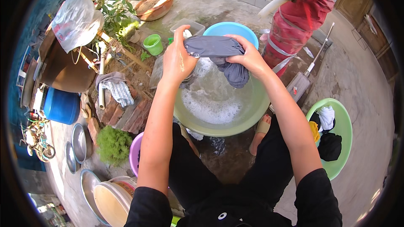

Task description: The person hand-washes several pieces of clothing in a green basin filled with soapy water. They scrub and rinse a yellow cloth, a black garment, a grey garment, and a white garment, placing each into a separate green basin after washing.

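Observation:
A wet dark-grey cloth garment [214, 46] is stretched between my two hands above a large green plastic basin [217, 130]. My left hand [180, 55] grips its left end, with the index finger raised and wet foam on the skin. My right hand [247, 55] pinches the other end, and a bunched part of the cloth hangs below it over the water. Cloudy water with white suds [211, 107] fills the basin, which stands between my feet. What lies under the suds is hidden.
Behind the basin is a blue basin [233, 28]. A light-green tub [345, 138] with clothes stands at right, near a red wrapped bundle [287, 31]. At left are a small green bucket [153, 44], a purple basin [135, 151] and metal basins [81, 142].

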`<control>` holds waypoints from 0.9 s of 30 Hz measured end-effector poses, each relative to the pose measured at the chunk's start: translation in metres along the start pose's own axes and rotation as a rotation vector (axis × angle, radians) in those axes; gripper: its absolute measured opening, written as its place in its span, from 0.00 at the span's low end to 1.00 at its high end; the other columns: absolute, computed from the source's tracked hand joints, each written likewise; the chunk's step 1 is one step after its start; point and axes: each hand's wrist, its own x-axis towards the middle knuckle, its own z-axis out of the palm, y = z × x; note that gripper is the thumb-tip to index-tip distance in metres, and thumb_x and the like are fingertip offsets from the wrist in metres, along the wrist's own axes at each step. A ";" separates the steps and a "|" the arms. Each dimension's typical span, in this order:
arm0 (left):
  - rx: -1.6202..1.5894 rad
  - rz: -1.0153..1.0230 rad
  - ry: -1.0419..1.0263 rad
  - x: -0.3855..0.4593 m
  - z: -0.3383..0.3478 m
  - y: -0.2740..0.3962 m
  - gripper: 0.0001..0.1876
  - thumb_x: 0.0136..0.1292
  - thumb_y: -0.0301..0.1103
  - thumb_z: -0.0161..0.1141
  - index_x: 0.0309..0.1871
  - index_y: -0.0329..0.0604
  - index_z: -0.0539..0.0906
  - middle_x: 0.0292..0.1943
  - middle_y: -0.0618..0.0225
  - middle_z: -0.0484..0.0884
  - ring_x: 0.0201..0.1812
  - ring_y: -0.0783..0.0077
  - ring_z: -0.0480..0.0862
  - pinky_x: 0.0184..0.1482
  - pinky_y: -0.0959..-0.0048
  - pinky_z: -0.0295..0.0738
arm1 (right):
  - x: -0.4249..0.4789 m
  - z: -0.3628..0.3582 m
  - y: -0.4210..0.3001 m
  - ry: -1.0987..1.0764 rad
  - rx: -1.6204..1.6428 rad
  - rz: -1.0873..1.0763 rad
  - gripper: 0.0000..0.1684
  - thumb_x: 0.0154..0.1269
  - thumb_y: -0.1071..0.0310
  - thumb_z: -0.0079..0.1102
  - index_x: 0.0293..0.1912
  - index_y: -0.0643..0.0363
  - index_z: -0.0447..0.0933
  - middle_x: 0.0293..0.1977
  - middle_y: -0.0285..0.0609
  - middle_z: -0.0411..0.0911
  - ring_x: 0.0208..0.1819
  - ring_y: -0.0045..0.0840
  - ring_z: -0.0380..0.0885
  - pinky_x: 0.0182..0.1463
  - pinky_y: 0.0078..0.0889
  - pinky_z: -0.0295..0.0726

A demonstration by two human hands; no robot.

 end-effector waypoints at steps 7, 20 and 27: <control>0.239 0.155 -0.395 -0.027 0.052 -0.055 0.13 0.48 0.19 0.57 0.39 0.37 0.76 0.41 0.53 0.77 0.47 0.47 0.77 0.46 0.55 0.73 | -0.018 -0.003 0.055 0.014 -0.928 -0.003 0.28 0.38 0.69 0.74 0.46 0.52 0.82 0.51 0.42 0.70 0.53 0.38 0.70 0.55 0.42 0.70; 0.471 -0.032 -1.223 -0.069 0.113 -0.085 0.35 0.56 0.32 0.60 0.68 0.36 0.62 0.62 0.44 0.72 0.63 0.46 0.73 0.67 0.54 0.63 | -0.049 0.024 0.103 -0.604 -1.311 0.335 0.46 0.61 0.59 0.57 0.74 0.40 0.46 0.75 0.50 0.34 0.73 0.60 0.38 0.69 0.68 0.45; 0.496 -0.081 -0.810 -0.049 0.115 -0.054 0.18 0.50 0.27 0.59 0.47 0.45 0.82 0.47 0.54 0.83 0.50 0.52 0.82 0.53 0.52 0.74 | -0.020 -0.033 0.162 0.278 -0.259 0.618 0.43 0.65 0.39 0.55 0.70 0.53 0.60 0.71 0.56 0.53 0.71 0.47 0.56 0.71 0.49 0.58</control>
